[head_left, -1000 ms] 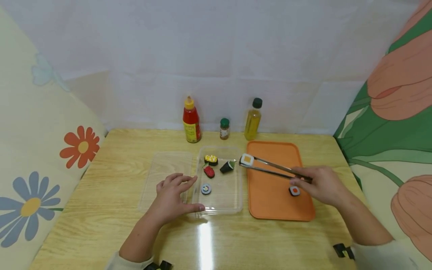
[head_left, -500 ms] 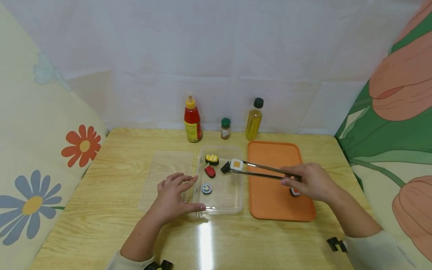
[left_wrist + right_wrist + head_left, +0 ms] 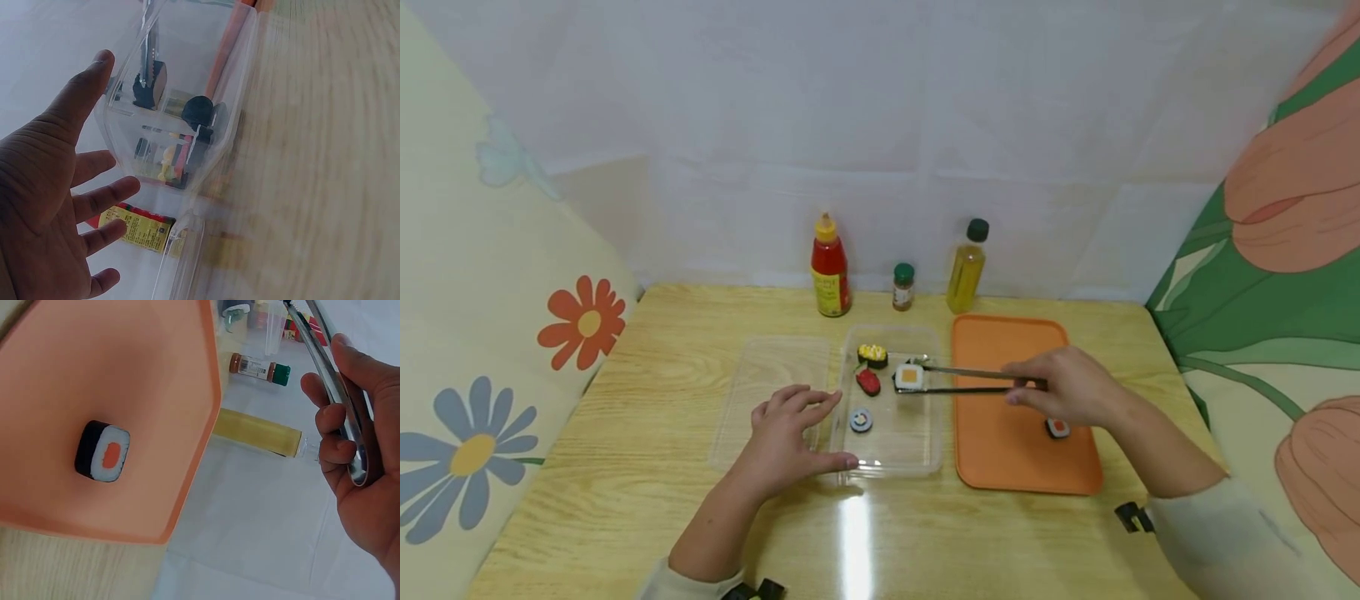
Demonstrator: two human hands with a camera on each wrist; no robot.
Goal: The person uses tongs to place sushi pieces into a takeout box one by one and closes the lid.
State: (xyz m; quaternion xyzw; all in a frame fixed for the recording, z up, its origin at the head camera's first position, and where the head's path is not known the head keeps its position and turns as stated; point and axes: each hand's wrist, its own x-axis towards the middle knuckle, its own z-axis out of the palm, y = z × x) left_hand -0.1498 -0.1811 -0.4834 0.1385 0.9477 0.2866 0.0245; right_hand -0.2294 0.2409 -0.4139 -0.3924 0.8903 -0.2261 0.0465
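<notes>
My right hand (image 3: 1071,385) grips metal tongs (image 3: 973,381), fingers wrapped round the handle end in the right wrist view. Between the tong tips is a square sushi roll (image 3: 910,377) with an orange centre, above the clear plastic box (image 3: 895,454); it partly hides a dark cone-shaped piece. Also in the box are a yellow-topped sushi (image 3: 872,355), a red-topped sushi (image 3: 868,382) and a small round roll (image 3: 861,420). My left hand (image 3: 790,435) is spread at the box's left edge, thumb near its front corner. On the orange tray (image 3: 1000,467) lies a red-centred roll (image 3: 106,452).
A clear lid (image 3: 737,417) lies left of the box, partly under the left hand. Along the back stand a red sauce bottle (image 3: 830,275), a small green-capped jar (image 3: 902,287) and an oil bottle (image 3: 966,271). A pale cloth wall rises behind them.
My right hand has moved left with the tongs, carrying the orange-centred roll from the tray's left edge to over the box. The left hand has stayed in place.
</notes>
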